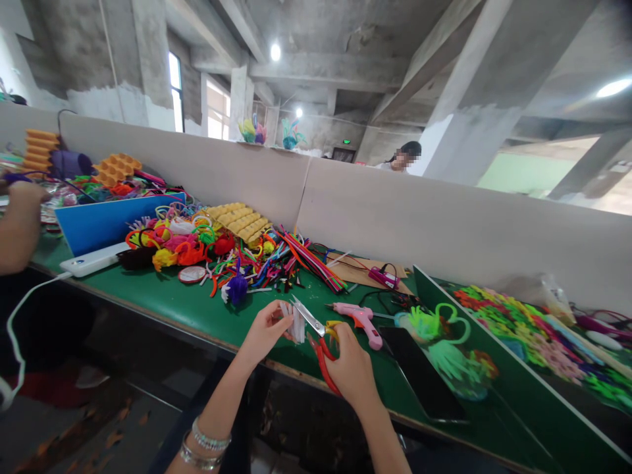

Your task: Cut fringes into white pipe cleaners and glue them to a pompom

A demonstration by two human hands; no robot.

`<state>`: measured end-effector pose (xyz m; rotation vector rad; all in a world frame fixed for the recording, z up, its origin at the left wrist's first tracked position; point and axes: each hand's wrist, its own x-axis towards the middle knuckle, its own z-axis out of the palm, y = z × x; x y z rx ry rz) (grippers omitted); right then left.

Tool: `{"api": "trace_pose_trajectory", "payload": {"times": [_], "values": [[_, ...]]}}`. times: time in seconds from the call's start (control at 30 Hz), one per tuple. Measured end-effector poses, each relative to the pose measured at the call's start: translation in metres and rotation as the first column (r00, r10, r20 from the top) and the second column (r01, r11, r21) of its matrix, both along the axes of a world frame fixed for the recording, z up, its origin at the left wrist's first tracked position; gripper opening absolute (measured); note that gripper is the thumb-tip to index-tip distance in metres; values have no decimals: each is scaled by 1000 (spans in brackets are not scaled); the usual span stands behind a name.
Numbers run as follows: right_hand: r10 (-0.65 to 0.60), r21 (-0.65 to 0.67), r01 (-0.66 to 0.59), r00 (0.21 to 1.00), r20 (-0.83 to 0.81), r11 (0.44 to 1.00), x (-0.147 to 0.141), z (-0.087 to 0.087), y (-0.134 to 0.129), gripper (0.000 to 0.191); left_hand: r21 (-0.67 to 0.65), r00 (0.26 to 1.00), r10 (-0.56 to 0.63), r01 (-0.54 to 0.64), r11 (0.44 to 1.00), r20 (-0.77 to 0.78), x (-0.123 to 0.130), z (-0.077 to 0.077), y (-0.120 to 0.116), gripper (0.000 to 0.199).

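Note:
My left hand [268, 329] is closed around a small bundle of short white fuzzy strips, which look like pipe cleaners [299, 327]. In my right hand [351, 368] is a pair of scissors [311, 317] with red and yellow handles. The scissor blades point up and left, with their tips beside the top of the white bundle; I cannot tell whether they touch it. A pink hot glue gun [363, 320] lies on the green table [187, 309] just beyond my right hand. A blue-violet fuzzy piece [237, 288] rests farther off to the left.
Colourful pipe cleaners [316, 263] and fuzzy shapes pile up behind my hands. A black phone [422, 374] and green fuzzy pieces [454, 359] lie to the right, before a low divider [523, 401]. A blue panel [116, 220] and white power strip [93, 261] stand left, near another person's arm [20, 224].

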<state>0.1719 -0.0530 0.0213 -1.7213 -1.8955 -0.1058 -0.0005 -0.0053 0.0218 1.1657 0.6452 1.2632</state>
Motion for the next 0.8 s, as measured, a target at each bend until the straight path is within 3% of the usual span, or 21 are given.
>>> {"api": "trace_pose_trajectory", "payload": {"times": [0.6,0.8], "values": [[-3,-19,2,999,-43,1000,-3,7,-4,24,21,1000,-10,11,1000,-23,0,0,0,29],[-123,150,121,992,3,981,6,3,1,27,1,1000,9,-9,1000,-21,-1,1,1,32]]}}
